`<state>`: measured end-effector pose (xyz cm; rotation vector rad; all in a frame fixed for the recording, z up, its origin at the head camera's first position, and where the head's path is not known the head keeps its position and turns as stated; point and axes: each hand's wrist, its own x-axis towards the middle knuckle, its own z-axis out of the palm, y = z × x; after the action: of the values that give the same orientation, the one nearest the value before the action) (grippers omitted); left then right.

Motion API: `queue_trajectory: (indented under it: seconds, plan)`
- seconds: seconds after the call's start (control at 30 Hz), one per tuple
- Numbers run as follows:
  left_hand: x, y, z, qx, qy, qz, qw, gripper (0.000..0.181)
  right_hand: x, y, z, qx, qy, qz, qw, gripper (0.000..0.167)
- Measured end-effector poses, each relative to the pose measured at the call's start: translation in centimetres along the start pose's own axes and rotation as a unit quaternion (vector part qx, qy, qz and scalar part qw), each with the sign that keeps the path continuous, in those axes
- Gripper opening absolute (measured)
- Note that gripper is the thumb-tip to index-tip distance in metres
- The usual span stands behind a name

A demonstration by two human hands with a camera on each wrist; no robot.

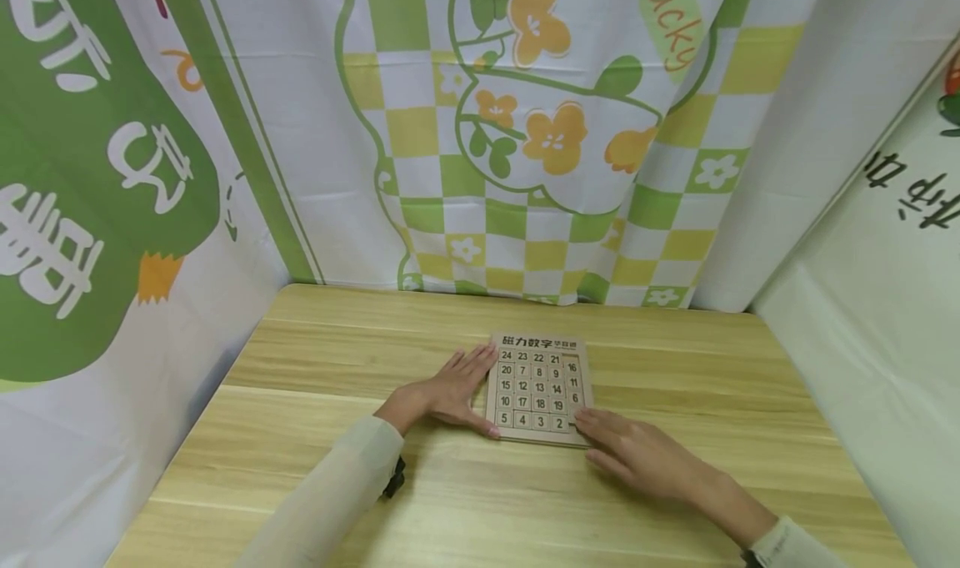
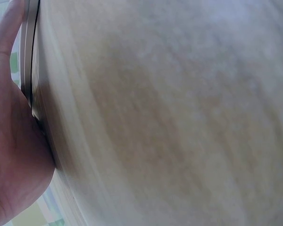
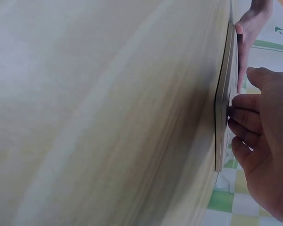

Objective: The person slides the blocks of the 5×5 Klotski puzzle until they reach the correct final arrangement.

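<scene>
A wooden sliding number puzzle (image 1: 535,436) lies flat on the table, its numbered tiles in rows under a printed heading. Along its left edge rests my left hand (image 1: 450,391), fingers extended by the upper part and thumb at the lower left corner. My right hand (image 1: 645,455) touches the lower right of the puzzle with its fingertips, covering part of the right column. In that column, tile 16 (image 1: 572,368) sits slightly out of line with its row, below a narrow gap. In the right wrist view, the right fingers (image 3: 245,120) are slightly bent against the puzzle's face.
The light wood-grain table (image 1: 300,434) extends around the puzzle on all sides. Behind it hangs a printed curtain (image 1: 540,243) with checks and flowers. More printed cloth stands at the left (image 1: 225,318) and right (image 1: 847,301) sides of the table.
</scene>
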<state>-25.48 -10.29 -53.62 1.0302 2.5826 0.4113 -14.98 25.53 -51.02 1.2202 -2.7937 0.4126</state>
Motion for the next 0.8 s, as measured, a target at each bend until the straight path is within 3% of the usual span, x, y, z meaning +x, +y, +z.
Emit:
queue_trajectory:
  seconds: [0.33, 0.8]
  plan:
    - [0.0, 0.0, 0.1, -0.007, 0.006, 0.003, 1.0000, 0.136, 0.8, 0.7, 0.2, 0.000, -0.002, 0.016, 0.9999, 0.051]
    - [0.0, 0.0, 0.1, -0.007, 0.011, 0.007, 0.9999, 0.134, 1.2, 0.3, 0.0, -0.015, 0.014, -0.011, 0.9997, 0.051]
